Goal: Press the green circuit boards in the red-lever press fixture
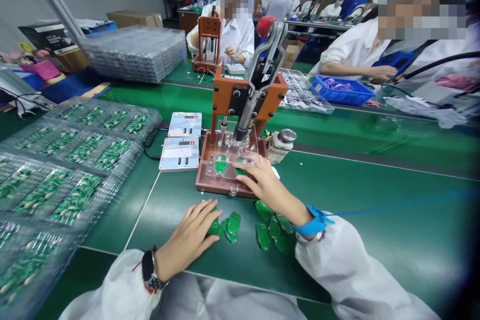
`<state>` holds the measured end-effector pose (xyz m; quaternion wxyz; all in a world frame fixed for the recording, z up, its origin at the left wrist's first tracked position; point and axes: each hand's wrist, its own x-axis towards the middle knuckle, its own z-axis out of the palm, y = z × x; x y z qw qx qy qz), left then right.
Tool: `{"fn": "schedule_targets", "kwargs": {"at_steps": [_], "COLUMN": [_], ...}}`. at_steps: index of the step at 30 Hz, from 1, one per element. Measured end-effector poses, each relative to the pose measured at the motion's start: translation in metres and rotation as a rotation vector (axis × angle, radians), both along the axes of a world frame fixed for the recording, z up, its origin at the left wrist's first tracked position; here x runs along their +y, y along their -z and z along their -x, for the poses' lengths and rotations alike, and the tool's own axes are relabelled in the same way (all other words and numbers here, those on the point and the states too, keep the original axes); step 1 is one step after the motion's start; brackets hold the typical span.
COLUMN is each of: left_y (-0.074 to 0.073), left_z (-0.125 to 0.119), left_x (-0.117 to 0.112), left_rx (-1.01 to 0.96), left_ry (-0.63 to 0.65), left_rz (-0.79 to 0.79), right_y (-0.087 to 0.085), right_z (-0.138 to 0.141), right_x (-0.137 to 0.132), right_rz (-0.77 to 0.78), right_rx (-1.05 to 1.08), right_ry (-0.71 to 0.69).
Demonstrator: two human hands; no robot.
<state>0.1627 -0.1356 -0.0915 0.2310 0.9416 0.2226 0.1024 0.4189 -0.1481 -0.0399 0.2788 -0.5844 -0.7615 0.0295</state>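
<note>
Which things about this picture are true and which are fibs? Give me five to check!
1. The left hand is at some loose green boards. True.
2. The right hand is on the red knob. False: it is down low at the press.
3. A watch is on the left wrist. True.
4. A blue band is on the left wrist. False: the blue band is on the right wrist.
5. Two display boxes lie beside the press. True.

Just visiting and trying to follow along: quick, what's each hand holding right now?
Left hand: open, palm down, fingers over a green board.
Right hand: at the press; whether it grips anything cannot be told.
</note>
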Motion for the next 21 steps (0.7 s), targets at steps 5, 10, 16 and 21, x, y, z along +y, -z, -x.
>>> {"fn": "schedule_targets", "kwargs": {"at_steps": [5,10,16,21], "left_y": [0.004,0.002,-0.006,-0.013], "left_z": [-0.001,0.007,-0.002,0.012], "left_x": [0.002,0.005,0.01,0.017], "left_rx": [-0.03,-0.061,-0.082,-0.089], "left_ry": [-0.041,-0.093,-0.078,-0.13], "left_rz": [0.062,0.13,0.147,0.091], "right_y": [-0.004,-0.016,-0.014,-0.027], "right_z": [0.022,0.038,0.043,0.027], "right_x": [0.007,0.024,0.022,-0.036], "right_rz": [-0.008,0.084,0.04,0.007], "right_rx": [-0.069,-0.142,-0.132,-0.065], "right_ry": [-0.018,-0.056,-0.034,-0.069]}}
